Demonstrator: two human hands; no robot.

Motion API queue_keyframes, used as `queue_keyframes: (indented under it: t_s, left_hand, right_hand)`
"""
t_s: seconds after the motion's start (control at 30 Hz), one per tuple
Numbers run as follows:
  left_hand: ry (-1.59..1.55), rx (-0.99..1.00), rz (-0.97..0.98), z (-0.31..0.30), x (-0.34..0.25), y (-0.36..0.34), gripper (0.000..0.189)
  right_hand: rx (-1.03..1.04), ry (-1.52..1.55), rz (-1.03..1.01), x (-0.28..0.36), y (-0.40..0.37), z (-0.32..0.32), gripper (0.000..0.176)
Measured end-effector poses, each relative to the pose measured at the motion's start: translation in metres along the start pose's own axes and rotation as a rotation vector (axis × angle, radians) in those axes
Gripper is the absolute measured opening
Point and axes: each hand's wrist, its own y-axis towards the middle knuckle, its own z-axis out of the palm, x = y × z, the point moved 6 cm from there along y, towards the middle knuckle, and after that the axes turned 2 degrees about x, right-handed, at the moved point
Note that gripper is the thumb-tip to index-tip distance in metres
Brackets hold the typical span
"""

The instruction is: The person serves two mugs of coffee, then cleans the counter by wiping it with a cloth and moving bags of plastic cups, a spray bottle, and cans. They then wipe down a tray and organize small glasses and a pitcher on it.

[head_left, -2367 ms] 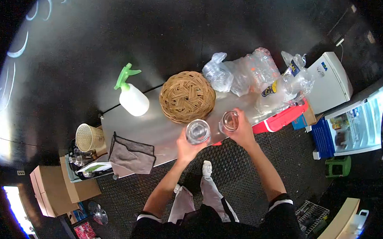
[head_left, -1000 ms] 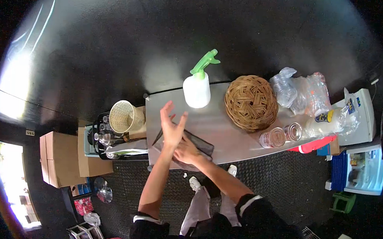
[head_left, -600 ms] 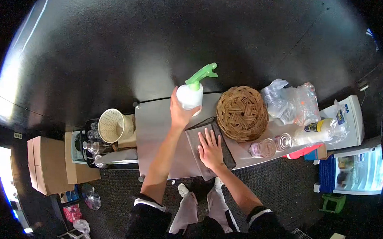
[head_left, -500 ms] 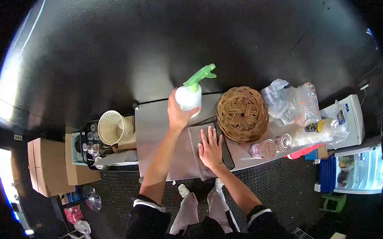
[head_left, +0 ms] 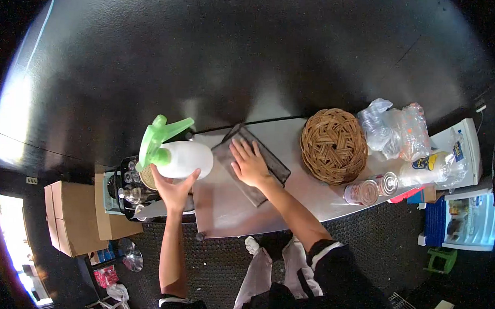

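My left hand (head_left: 174, 191) is wrapped round a white spray bottle (head_left: 188, 159) with a green trigger head, tilted on its side and raised over the left end of the metal table (head_left: 223, 216). My right hand (head_left: 249, 164) lies flat, fingers spread, on a dark grey cloth (head_left: 251, 194) near the table's back edge. The cloth is partly folded, and a darker layer shows at its right. Right of the cloth stands a round brown wicker basket (head_left: 334, 146).
Two cans (head_left: 362, 193) and clear plastic bags (head_left: 393, 129) sit at the table's right end. At left are a black tray of glassware (head_left: 130, 197) and cardboard boxes (head_left: 73, 216). An open fridge (head_left: 470, 219) is at far right.
My left hand has moved left with the spray bottle, which now leans left instead of standing upright. My right hand and the cloth have slid left and slightly back across the table.
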Motion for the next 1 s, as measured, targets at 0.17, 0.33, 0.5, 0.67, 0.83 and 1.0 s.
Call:
queue_keyframes:
  t_s: [0.17,0.33,0.5,0.67,0.83,1.0]
  left_hand:
    - [-0.037,0.007,0.01,-0.032,-0.008,0.004,0.096]
    - [-0.074,0.02,-0.006,-0.062,-0.013,0.003,0.09]
    - [-0.089,-0.002,-0.059,-0.086,-0.02,0.002,0.09]
    - [-0.051,0.014,-0.052,-0.091,-0.033,0.003,0.09]
    - [0.004,-0.005,-0.011,-0.103,-0.051,-0.008,0.087]
    - [0.02,-0.023,0.019,-0.112,-0.053,-0.015,0.087]
  right_hand:
    - [-0.333,0.185,0.677,-0.09,-0.038,-0.021,0.062]
    - [-0.184,-0.171,0.516,-0.036,0.017,-0.012,0.061]
    - [-0.067,-0.073,-0.025,0.009,0.054,0.006,0.055]
    - [-0.028,0.009,-0.081,0.064,0.067,0.035,0.055]
    - [-0.016,0.009,-0.051,0.089,0.078,0.039,0.051]
    - [0.092,0.195,-0.446,0.107,0.007,0.03,0.047]
